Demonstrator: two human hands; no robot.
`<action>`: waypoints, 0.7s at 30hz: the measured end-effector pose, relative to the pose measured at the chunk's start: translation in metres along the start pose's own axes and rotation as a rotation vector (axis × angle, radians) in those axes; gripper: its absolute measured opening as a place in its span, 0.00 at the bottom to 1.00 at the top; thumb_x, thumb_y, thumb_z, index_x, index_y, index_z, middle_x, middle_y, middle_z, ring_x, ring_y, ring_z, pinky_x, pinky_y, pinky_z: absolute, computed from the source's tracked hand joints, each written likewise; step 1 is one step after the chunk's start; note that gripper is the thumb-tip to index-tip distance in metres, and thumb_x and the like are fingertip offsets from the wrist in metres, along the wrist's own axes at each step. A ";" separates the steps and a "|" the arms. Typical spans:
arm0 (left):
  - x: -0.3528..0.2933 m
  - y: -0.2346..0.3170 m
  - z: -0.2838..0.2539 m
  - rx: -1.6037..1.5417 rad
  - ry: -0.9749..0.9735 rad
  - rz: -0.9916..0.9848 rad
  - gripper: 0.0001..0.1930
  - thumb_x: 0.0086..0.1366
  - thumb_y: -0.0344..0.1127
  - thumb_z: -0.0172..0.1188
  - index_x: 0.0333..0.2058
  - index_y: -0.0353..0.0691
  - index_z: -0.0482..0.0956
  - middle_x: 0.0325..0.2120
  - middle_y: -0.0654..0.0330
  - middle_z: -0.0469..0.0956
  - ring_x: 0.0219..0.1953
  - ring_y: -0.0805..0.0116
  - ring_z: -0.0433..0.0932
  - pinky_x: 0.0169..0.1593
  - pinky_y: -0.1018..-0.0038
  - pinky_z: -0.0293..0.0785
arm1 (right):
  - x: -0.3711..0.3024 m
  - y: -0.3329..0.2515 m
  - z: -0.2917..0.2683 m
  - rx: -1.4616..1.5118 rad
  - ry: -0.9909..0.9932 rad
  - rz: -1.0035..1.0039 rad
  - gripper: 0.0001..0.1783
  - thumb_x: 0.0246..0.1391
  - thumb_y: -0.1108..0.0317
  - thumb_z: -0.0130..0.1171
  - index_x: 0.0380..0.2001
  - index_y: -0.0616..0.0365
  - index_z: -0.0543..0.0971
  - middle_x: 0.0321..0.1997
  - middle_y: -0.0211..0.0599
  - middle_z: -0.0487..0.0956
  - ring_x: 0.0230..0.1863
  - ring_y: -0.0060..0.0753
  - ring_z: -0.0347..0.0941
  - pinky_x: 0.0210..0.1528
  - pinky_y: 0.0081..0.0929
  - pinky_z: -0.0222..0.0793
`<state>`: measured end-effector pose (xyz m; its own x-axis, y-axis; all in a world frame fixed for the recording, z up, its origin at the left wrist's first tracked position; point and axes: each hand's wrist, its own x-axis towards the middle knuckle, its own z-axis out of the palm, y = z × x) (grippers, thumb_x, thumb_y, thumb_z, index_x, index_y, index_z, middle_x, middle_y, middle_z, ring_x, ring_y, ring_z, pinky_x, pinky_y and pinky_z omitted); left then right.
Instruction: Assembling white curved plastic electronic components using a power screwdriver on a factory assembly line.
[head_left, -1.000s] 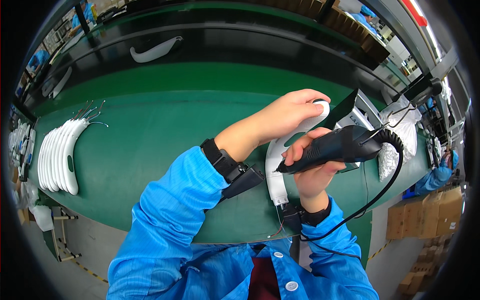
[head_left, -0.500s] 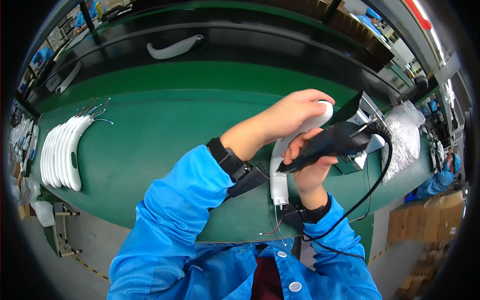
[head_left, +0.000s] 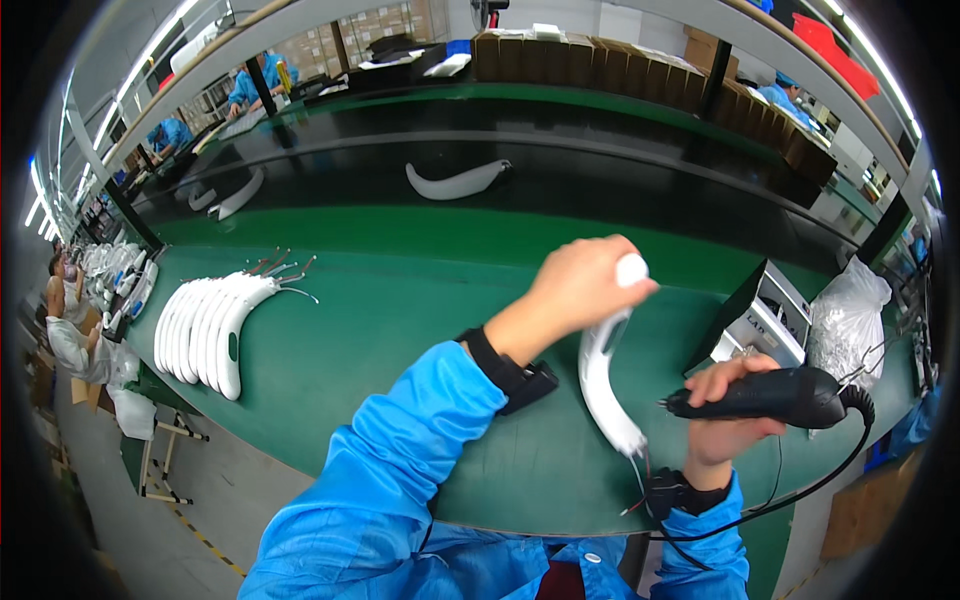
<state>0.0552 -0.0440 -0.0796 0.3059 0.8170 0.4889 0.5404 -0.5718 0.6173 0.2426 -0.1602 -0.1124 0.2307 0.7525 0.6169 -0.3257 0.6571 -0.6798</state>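
Note:
My left hand grips the top end of a curved white plastic handle part and holds it upright above the green bench. Thin wires hang from the part's lower end. My right hand holds a black electric screwdriver by its body, its tip pointing left and a little apart from the white part's lower end. A black coiled cable runs from the screwdriver's rear down to the right.
A row of several identical white handle parts with wires lies at the bench's left. One more white part sits on the dark conveyor behind. A black-and-white box and a clear bag stand at the right. Other workers sit far left.
The screwdriver has drawn back to the right, away from the white part. My left hand has lifted and turned the part more upright. The view has shifted so that the bench sits lower.

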 end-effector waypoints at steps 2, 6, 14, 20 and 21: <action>0.018 -0.021 -0.015 0.060 0.123 -0.084 0.19 0.51 0.48 0.65 0.34 0.38 0.78 0.30 0.51 0.80 0.34 0.53 0.80 0.40 0.64 0.75 | 0.000 0.000 -0.029 -0.070 0.049 -0.008 0.48 0.40 0.20 0.42 0.43 0.58 0.64 0.22 0.33 0.70 0.19 0.29 0.69 0.25 0.27 0.68; 0.064 -0.057 -0.016 0.138 0.418 -0.228 0.21 0.55 0.47 0.62 0.39 0.37 0.71 0.32 0.50 0.78 0.37 0.51 0.78 0.41 0.62 0.72 | -0.003 0.013 -0.057 -0.139 0.078 0.019 0.48 0.41 0.21 0.43 0.44 0.58 0.64 0.22 0.34 0.70 0.20 0.27 0.68 0.27 0.26 0.67; 0.116 -0.144 0.078 -0.120 0.056 -0.337 0.21 0.56 0.43 0.61 0.40 0.31 0.73 0.36 0.47 0.77 0.42 0.55 0.78 0.45 0.64 0.73 | -0.007 0.019 -0.051 -0.200 0.071 0.111 0.49 0.40 0.21 0.45 0.44 0.59 0.64 0.20 0.32 0.69 0.19 0.26 0.68 0.26 0.23 0.66; 0.125 -0.246 0.008 0.738 0.565 -0.419 0.16 0.56 0.45 0.58 0.36 0.38 0.75 0.38 0.50 0.75 0.41 0.51 0.75 0.42 0.58 0.73 | -0.005 0.020 -0.048 -0.215 0.067 0.136 0.49 0.38 0.21 0.48 0.43 0.60 0.64 0.20 0.32 0.70 0.19 0.27 0.69 0.27 0.24 0.68; 0.124 -0.256 -0.005 0.974 0.628 -0.511 0.18 0.56 0.46 0.58 0.37 0.38 0.74 0.41 0.52 0.74 0.42 0.51 0.75 0.43 0.58 0.73 | -0.005 0.018 -0.047 -0.196 0.087 0.159 0.49 0.38 0.21 0.49 0.43 0.60 0.64 0.20 0.32 0.70 0.19 0.27 0.69 0.26 0.24 0.68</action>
<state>-0.0487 0.2031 -0.1739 -0.3865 0.5988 0.7015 0.9197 0.3076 0.2441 0.2785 -0.1504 -0.1459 0.2716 0.8425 0.4652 -0.1824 0.5197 -0.8347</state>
